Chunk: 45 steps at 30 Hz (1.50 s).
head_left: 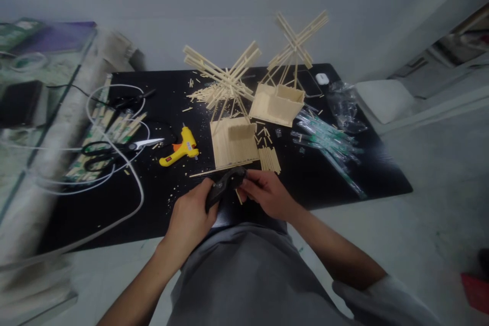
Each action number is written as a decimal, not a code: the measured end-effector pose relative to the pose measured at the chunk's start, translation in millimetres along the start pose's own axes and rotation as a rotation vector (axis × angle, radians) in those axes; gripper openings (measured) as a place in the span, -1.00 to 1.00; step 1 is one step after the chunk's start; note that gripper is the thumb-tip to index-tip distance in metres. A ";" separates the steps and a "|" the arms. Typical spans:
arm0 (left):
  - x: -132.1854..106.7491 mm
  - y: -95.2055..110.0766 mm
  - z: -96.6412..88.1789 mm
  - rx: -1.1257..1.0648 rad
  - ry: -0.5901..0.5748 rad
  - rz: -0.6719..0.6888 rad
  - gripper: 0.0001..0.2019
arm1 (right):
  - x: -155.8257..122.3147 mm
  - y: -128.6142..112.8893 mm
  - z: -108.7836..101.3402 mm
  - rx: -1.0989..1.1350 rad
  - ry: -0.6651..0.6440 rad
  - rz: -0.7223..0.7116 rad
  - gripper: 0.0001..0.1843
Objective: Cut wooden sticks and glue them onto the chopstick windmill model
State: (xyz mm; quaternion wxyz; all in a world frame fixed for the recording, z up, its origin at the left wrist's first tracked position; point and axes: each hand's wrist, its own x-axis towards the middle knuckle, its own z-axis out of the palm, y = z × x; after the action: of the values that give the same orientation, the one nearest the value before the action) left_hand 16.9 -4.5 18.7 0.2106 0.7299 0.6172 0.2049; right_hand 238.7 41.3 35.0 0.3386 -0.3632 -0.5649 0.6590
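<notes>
My left hand (193, 214) is closed round the black handles of a cutting tool (224, 186) at the near edge of a black mat (160, 198). My right hand (265, 192) pinches a thin wooden stick (217, 170) that runs leftward through the tool's jaws. Just beyond the hands lies a flat panel of glued sticks (234, 141), with a small bundle of cut sticks (269, 159) beside it. Two stick windmill models (225, 79) (294, 43) stand farther back, one next to a small stick house (277, 103).
A yellow glue gun (182, 147) and black scissors (110, 150) lie left of the panel, among white cable loops (114, 173) and stick packets. Clear plastic wrappers (328, 142) lie at the right. A glass-topped table (34, 86) stands at the left, grey floor around.
</notes>
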 end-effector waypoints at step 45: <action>-4.9 -1.7 -7.1 -0.080 -0.132 0.023 -0.93 | 6.5 12.1 -8.8 0.198 -0.227 0.095 -0.46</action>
State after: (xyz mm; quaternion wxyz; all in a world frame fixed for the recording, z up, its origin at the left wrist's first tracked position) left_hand 10.8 -8.7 23.4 0.2775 0.7398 0.5849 0.1832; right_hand 242.5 49.6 21.5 0.2751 -0.2773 -0.5141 0.7636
